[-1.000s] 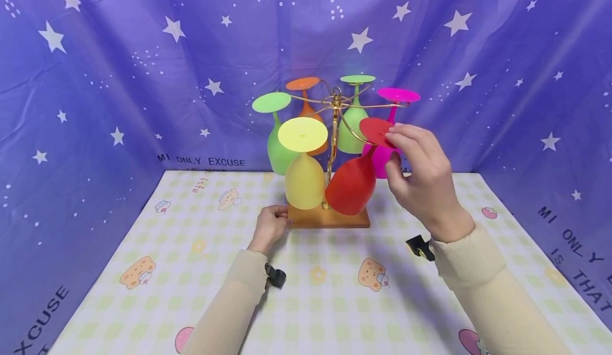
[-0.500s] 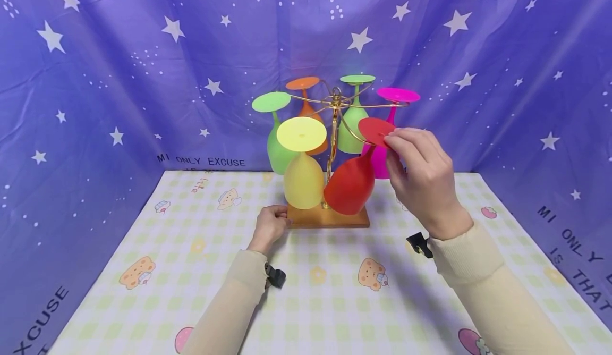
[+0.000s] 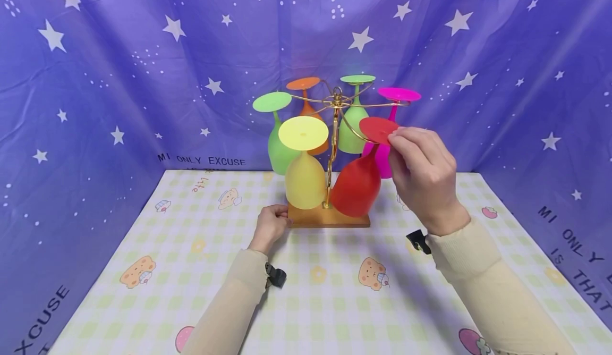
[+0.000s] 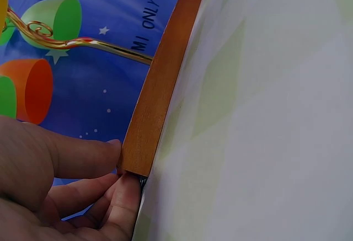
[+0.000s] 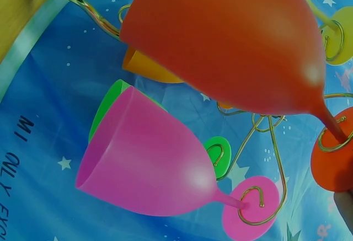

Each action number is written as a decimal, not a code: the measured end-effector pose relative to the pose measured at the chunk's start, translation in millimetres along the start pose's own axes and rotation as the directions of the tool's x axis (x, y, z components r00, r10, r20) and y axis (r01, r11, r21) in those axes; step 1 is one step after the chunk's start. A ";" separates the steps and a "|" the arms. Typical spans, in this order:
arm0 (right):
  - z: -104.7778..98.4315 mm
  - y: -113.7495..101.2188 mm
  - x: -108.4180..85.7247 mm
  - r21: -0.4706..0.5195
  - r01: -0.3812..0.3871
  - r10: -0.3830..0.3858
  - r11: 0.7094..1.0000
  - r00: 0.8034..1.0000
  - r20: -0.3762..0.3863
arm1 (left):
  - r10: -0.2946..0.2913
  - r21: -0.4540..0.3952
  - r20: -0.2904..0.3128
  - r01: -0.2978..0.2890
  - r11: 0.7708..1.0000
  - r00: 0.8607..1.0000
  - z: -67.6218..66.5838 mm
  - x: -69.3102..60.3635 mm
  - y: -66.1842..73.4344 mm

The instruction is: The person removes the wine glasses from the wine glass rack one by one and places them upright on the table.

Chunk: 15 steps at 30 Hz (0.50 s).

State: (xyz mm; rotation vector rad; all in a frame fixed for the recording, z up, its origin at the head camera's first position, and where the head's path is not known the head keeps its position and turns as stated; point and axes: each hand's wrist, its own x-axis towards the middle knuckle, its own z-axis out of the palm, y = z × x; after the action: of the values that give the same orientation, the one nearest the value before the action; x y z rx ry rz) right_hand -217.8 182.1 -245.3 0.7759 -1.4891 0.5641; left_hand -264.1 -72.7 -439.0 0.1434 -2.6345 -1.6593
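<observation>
A gold wire glass rack (image 3: pixel 337 100) on a wooden base (image 3: pixel 330 218) carries several plastic goblets upside down. My right hand (image 3: pixel 425 177) pinches the round foot of the red goblet (image 3: pixel 357 187) at its right edge. That goblet hangs slightly tilted, its stem within a wire loop in the right wrist view. My left hand (image 3: pixel 271 227) holds the left end of the base, thumb on top and fingers at the end and lower edge, as the left wrist view shows. A yellow goblet (image 3: pixel 304 182) hangs beside the red one, and a magenta goblet (image 5: pixel 149 158) behind it.
Two green goblets, one on the left (image 3: pixel 279 148) and one behind (image 3: pixel 353 132), hang with an orange goblet (image 3: pixel 304 85) at the rack's back. A checked tablecloth (image 3: pixel 315 312) covers the table. Starry purple curtains (image 3: pixel 287 25) surround it on three sides.
The red goblet's bowl has swung slightly to the right, away from the yellow one, with my right hand still at its foot. My left hand stays on the base.
</observation>
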 end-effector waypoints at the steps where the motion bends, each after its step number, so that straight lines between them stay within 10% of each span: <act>1: 0.0 -0.1 0.1 0.003 0.000 0.000 1.000 1.000 -0.004 | 0.000 -0.002 -0.001 0.000 1.000 1.000 0.1 0.1 0.0; 15: 2.5 -9.8 9.8 0.061 0.028 -0.028 0.998 0.999 -0.017 | 0.003 -0.005 -0.007 -0.003 1.000 1.000 0.9 0.2 -0.4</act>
State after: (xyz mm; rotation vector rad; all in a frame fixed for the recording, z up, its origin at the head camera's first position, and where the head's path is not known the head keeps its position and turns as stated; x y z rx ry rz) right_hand -211.8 172.6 -236.9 0.8368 -1.4500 0.5956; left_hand -264.4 -72.1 -439.8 0.1447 -2.6244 -1.6613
